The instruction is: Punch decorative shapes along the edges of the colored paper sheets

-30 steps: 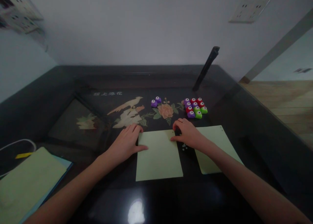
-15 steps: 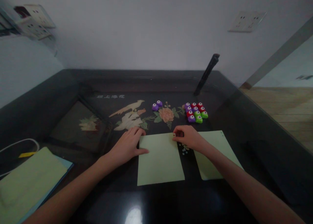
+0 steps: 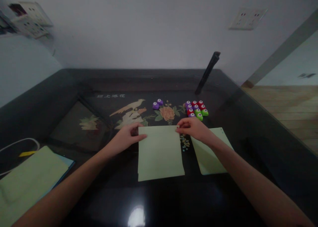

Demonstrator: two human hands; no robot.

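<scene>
A pale green sheet of paper (image 3: 160,154) lies in front of me, its top edge slightly raised. A small step at its lower left suggests another sheet beneath. My left hand (image 3: 128,136) grips the upper left corner, thumb on top and fingers behind. My right hand (image 3: 193,128) pinches the upper right corner, where a small dark spot shows by the fingertips. Close below that hand lies a scatter of tiny pale paper pieces (image 3: 185,142). A second pale green sheet (image 3: 211,157) rests to the right, partly under my right forearm, with small marks at its top corner.
Purple, red and green eye-topped pieces (image 3: 198,111) cluster behind my right hand. Two purple ones (image 3: 157,104) stand farther left. A stack of green sheets (image 3: 32,177) lies at lower left beside a white cable (image 3: 27,139). A black post (image 3: 208,71) rises near the table's back.
My left hand has gone from resting on the paper's edge to gripping its corner. The paper's top edge has lifted a little. My right hand keeps its pinch at the other corner.
</scene>
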